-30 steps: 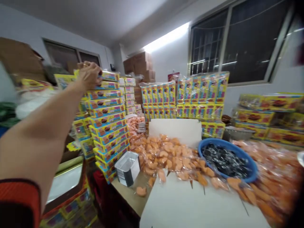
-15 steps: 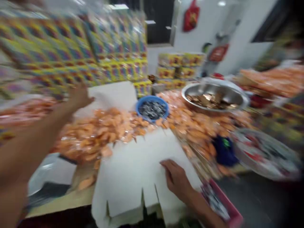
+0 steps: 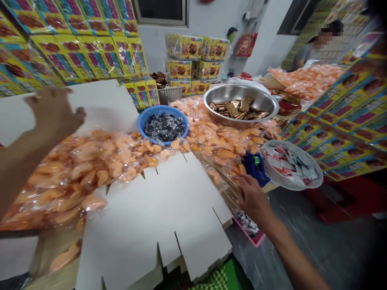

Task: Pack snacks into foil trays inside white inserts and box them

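Note:
My left hand (image 3: 56,108) is at the left over a white cardboard sheet (image 3: 104,94), thumb apart from the bent fingers; no held thing shows, and I cannot tell if it touches the sheet. My right hand (image 3: 252,199) is above thin brown strips (image 3: 225,181) at the table edge, beside a blue tape dispenser (image 3: 256,169). Its fingers are loosely bent, with nothing visible in them. Between my hands lies a stack of flat white cardboard blanks with slits (image 3: 157,217). Orange pieces in clear wrappers (image 3: 117,161) are heaped behind it.
A blue bowl (image 3: 139,125) holds dark wrapped packets; a steel bowl (image 3: 208,105) holds brown-gold packets. At right are a clear plastic basket (image 3: 316,181) and stacked yellow boxes (image 3: 347,125). A pink tray (image 3: 256,241) sits below my right hand. A person (image 3: 305,52) is farther back.
The view has turned and sharpened. My right hand has left the white cardboard stack and moved right to the strips by the tape dispenser. My left hand remains by the rear cardboard sheet.

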`<state>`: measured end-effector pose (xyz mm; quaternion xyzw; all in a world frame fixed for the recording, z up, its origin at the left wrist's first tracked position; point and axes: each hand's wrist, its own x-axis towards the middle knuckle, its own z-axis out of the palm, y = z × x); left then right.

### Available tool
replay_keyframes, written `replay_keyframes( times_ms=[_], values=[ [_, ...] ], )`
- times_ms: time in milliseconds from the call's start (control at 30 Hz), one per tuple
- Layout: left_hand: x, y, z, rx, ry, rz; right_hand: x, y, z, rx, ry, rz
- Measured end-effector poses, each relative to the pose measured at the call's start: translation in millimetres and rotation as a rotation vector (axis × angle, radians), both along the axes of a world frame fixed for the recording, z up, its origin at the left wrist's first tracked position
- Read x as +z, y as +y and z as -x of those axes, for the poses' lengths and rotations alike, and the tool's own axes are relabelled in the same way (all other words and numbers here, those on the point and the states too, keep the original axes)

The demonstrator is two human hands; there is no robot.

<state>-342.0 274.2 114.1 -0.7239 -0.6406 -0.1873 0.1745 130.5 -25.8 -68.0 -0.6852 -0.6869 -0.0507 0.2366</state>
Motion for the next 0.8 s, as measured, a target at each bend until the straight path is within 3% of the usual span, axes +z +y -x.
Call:
replay_keyframes(
  times_ms=[67,133,200,233,300,400,467,567,667,800],
  values=[
    [-5.5,-33,-55,-0.147,-0.021,0.061,6.3,18,11,0.109,-0.075,0.062],
    [-19.7,-74,-120,-0.442,-0.040,0.306,15.1,30,20,0.185,-0.134,0.109],
    [-40.7,-115,-184,-0.685,0.025,0.517,24.5,31,20,0.171,-0.129,0.110],
    [-52.4,-133,-213,-0.790,0.073,0.581,28.3,27,15,0.117,-0.115,0.108],
    [-76.1,-161,-262,-0.881,0.147,0.644,31.5,10,-2,-0.071,-0.121,0.155],
    [-107.1,-176,-312,-0.920,0.220,0.668,20.3,-26,-34,-0.292,-0.264,0.386],
    [-121.3,-173,-331,-0.900,0.228,0.738,4.3,-44,-52,-0.317,-0.331,0.519],
    [-128.1,-163,-341,-0.855,0.191,0.839,-19.1,-55,-69,-0.301,-0.256,0.516],
    [-120.4,-153,-337,-0.854,0.105,0.895,-29.0,-58,-87,-0.337,-0.114,0.423],
    [-108.2,-140,-329,-0.803,-0.114,0.954,-25.4,-67,-116,-0.413,0.206,0.410]
  ],
)
